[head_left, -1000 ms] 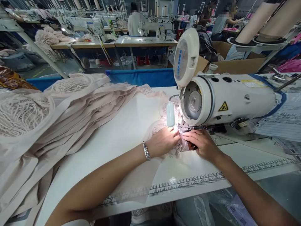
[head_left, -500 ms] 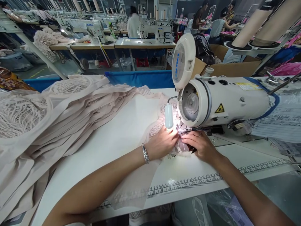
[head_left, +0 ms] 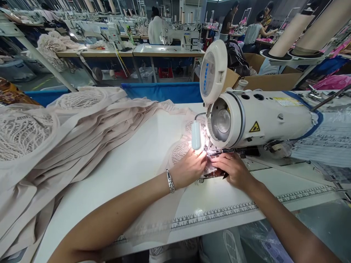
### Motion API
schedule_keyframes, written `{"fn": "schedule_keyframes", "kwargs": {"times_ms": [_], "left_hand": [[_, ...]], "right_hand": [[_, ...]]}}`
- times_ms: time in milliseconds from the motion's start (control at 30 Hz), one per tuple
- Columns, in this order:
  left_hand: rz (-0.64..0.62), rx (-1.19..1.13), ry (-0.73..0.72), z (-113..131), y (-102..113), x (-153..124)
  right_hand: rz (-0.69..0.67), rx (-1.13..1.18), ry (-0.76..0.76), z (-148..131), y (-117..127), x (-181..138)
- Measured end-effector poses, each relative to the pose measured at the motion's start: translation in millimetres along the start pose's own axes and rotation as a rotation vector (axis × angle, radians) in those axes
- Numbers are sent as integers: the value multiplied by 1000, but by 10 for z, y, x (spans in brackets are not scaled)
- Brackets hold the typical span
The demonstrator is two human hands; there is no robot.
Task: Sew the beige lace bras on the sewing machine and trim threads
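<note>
The left hand point(head_left: 189, 168) lies flat on the lace point(head_left: 179, 151), fingers close together, tips pointing to 2 o'clock, right by the needle spot. It presses the lace down; can't tell if it pinches any. A silver bracelet point(head_left: 170, 180) sits on that wrist.

The right hand point(head_left: 232, 169) is just beside it at 3 o'clock. Its fingers are together & bent down on the same lace, tips nearly touching the left hand's tips. Can't tell if it grips or just presses.

The lace is pale pink, w/ holes in it. It lies on the white table point(head_left: 142, 153) under the front of the machine point(head_left: 255, 117), lit by a small lamp point(head_left: 196, 135) at 12 o'clock from the left hand. More of it runs toward 7 o'clock, over the ruler point(head_left: 219, 213) on the table edge.

A big pile point(head_left: 55, 138) of the same pink cloth fills the table at 9 o'clock, well apart from the hands. Two thread cones point(head_left: 304, 25) stand at 1 o'clock behind the machine. Papers point(head_left: 326, 142) lie at 3 o'clock. Far back, at 12 o'clock, other people point(head_left: 156, 29) sit at more machines.
</note>
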State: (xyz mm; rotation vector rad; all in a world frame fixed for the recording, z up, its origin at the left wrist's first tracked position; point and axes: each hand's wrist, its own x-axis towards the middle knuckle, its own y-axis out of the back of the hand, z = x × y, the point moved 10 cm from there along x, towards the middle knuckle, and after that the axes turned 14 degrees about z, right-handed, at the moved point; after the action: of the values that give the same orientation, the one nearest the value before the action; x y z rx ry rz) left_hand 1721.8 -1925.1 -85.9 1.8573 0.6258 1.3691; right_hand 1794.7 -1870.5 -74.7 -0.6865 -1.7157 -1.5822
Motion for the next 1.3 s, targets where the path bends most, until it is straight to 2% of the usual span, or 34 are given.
{"fn": "schedule_keyframes", "kwargs": {"times_ms": [167,333,600,700,900,1133,1300], "left_hand": [[-35,-182,-138,186,-36,5],[-105,-194,-46,110,-125,-42],[-59,-149,25,-11,-92,-27],[-53,-165,31,-62,-99,-31],[-30,-242,140,-264,-114,-36],[-35,-309,183,-432,-143,-44],[-54,-328,240,-514,-176,-35]], "right_hand": [[-26,13,-41,57,-55,-25],[-6,46,-36,23,-7,-8],[34,37,-19,-17,54,54],[7,5,-31,34,10,1],[-85,-28,-81,126,-91,-84],[-21,-38,-43,95,-14,-67],[-38,-37,-51,103,-19,-66]]}}
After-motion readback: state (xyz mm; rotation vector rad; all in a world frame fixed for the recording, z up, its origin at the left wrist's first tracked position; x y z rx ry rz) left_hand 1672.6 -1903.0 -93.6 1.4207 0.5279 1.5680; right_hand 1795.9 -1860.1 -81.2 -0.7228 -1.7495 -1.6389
